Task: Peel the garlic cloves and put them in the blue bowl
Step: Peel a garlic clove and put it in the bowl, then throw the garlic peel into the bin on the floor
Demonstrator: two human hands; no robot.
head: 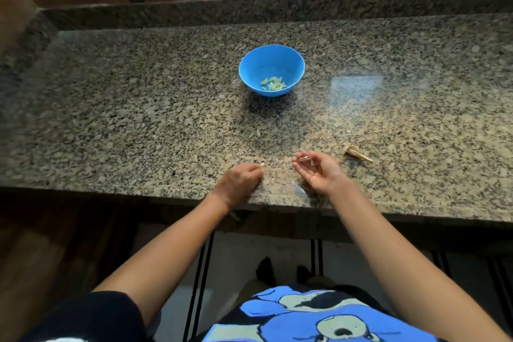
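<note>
- We judge a garlic clove to be very light, firm under its skin and slick once bare, while the skin is thin, dry and brittle and tears instead of lifting off whole. We would pinch a clove at its blunt root end and strip the skin towards the tip.
- Our right hand is turned palm up near the front edge of the counter, fingers half curled. Thumb and forefinger pinch a small garlic piece, pale with a papery look. We cannot tell whether it is a clove or only skin.
- Our left hand lies knuckles up just beside it, fingers curled under. A white fleck shows at the fingertips, too small for us to say whether it is pinched.
- The peeled cloves are pale green-white slivers, heaped in the bottom of the blue bowl, which stands well beyond both hands.
- A scrap of tan skin lies on the counter to the right of our right hand.
</note>
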